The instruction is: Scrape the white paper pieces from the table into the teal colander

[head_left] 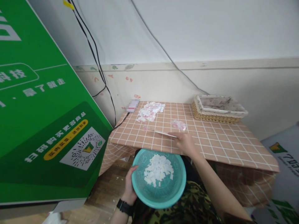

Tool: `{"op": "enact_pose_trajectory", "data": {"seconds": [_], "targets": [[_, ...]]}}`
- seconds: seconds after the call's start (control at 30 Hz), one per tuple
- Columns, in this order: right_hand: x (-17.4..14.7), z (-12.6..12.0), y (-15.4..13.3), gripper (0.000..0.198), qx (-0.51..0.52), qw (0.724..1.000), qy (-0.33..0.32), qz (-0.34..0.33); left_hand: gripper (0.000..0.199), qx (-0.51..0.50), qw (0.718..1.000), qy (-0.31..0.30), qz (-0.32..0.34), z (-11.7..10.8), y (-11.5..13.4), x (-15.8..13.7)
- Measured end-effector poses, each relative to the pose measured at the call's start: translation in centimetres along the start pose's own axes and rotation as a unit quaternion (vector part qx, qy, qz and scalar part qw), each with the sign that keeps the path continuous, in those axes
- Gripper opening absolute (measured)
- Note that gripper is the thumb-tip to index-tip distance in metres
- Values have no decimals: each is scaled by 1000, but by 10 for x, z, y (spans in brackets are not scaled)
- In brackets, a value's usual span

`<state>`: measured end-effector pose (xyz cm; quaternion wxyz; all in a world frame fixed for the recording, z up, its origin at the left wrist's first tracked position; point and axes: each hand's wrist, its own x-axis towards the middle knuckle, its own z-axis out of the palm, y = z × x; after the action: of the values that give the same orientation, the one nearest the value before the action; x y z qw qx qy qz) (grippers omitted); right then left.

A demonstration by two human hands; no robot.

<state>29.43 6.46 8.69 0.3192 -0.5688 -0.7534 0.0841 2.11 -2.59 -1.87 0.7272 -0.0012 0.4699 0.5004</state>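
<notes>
My left hand, with a black band at the wrist, grips the left rim of a teal plastic colander. The colander is below the table's front edge, over my lap, and holds a heap of small white paper scraps. Over the front part of the table, my right hand is closed on a thin white card-like piece, seen nearly edge-on and pointing left. Just beyond that hand lies a small patch of pinkish scraps. Farther back to the left is a bigger pile of white and pink paper scraps.
A brown checked cloth covers the table. At the back right stands a cloth-lined wicker basket. A blurred-out item lies at the back left corner near black cables. A tall green panel rises on the left.
</notes>
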Motion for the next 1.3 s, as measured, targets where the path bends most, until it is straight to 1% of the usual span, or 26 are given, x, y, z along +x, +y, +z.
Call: {"op": "enact_pose_trajectory", "data": {"seconds": [0.1, 0.2, 0.3, 0.4, 0.5, 0.57, 0.63, 0.77, 0.83, 0.9, 0.97, 1.03, 1.1, 1.13, 1.2, 1.23, 1.3], "targets": [[-18, 5, -5, 42, 8, 1000, -3, -26, 21, 13, 999, -29, -5, 3, 5, -3], [-33, 6, -9, 47, 21, 998, 6, -60, 24, 17, 999, -33, -3, 7, 8, -5], [-44, 2, -16, 42, 41, 997, 2, -63, 25, 18, 999, -39, -3, 11, 12, -9], [-51, -7, -28, 32, 77, 995, -32, -48, 25, 11, 999, -44, -1, 15, 15, -13], [-54, -16, -38, 26, 121, 990, -72, -27, 28, 7, 998, -62, -2, 15, 17, -14], [-54, -19, -41, 25, 135, 988, -70, -8, 28, 7, 997, -72, 4, 13, 18, -15], [-55, -18, -41, 25, 130, 990, -52, 2, 28, 7, 997, -79, 11, 12, 18, -14], [-52, -15, -43, 25, 121, 990, -71, -13, 24, 7, 997, -72, 22, 10, 19, -13], [-46, -11, -48, 25, 116, 991, -62, -26, 22, 7, 998, -60, 30, 10, 19, -12], [-36, -4, -57, 30, 101, 993, -32, -50, 20, 6, 998, -53, 33, 10, 17, -12], [-23, 10, -72, 38, 78, 993, -20, -87, 16, 3, 998, -49, 32, 11, 12, -10], [-7, 30, -90, 46, 36, 990, -47, -127, 13, 1, 998, -43, 36, 11, 4, -7], [9, 53, -110, 49, -16, 984, -87, -156, 16, 9, 999, -48, 9, 9, -7, -2], [17, 64, -119, 49, -45, 981, -103, -159, 20, 11, 998, -54, -5, 8, -13, 1], [33, 83, -133, 45, -98, 975, -125, -158, 25, 8, 998, -64, -15, 3, -24, 8], [40, 90, -139, 44, -123, 972, -132, -150, 28, 1, 997, -74, -18, 1, -28, 11], [51, 98, -145, 41, -162, 967, -142, -136, 30, -8, 997, -75, -28, -5, -34, 16]]}}
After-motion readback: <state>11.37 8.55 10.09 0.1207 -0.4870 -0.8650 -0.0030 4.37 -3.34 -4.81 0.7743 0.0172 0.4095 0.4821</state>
